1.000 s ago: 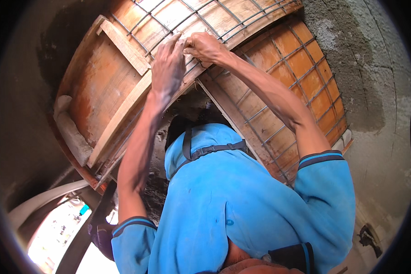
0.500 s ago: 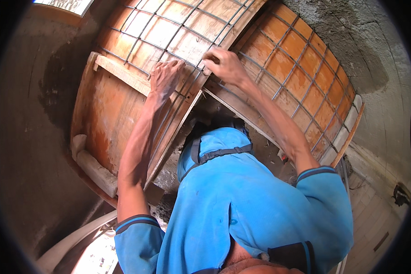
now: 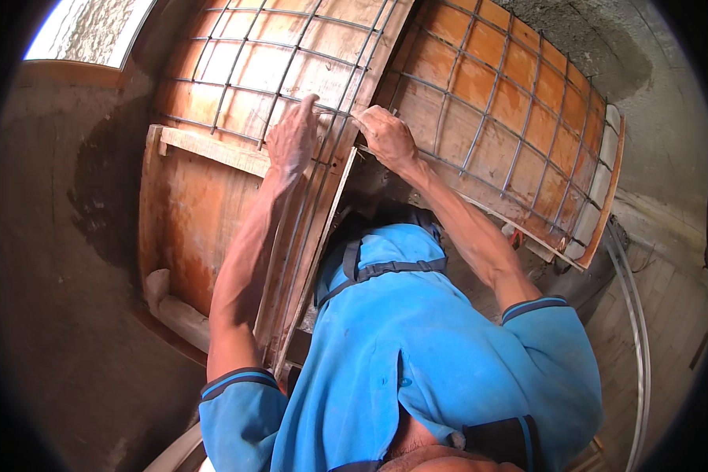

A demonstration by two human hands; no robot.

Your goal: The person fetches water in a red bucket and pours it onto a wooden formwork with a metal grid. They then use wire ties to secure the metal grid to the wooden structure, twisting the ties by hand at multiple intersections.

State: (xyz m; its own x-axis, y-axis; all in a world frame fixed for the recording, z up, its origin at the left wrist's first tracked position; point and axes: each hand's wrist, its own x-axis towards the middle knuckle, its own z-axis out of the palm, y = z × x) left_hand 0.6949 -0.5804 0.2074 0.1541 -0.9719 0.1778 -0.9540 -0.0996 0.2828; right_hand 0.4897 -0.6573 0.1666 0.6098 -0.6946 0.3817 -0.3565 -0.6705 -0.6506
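Both hands work at a crossing of the steel rebar grid (image 3: 295,49) that lies over the wooden boards. My left hand (image 3: 293,141) is closed, fingers curled and one digit pointing up, just left of the paired long bars. To the right of those bars, my right hand (image 3: 385,135) is pinched at the bar end by the board's edge. Whatever sits between the fingertips is too small to make out. A second rebar grid (image 3: 492,94) rests on the orange-stained panel to the right of the right hand.
A wooden batten (image 3: 212,149) crosses the left panel (image 3: 185,228). Between the boards a gap opens in front of my body. Rough grey walls (image 3: 39,259) flank the formwork, with a bright window (image 3: 86,30) at upper left. Long pale rods (image 3: 636,330) stand at the right.
The view has shifted, bringing more of the window and the right-side rods into sight. Both hands stay near the same crossing; the right hand has lowered slightly with its fingers still pinched.
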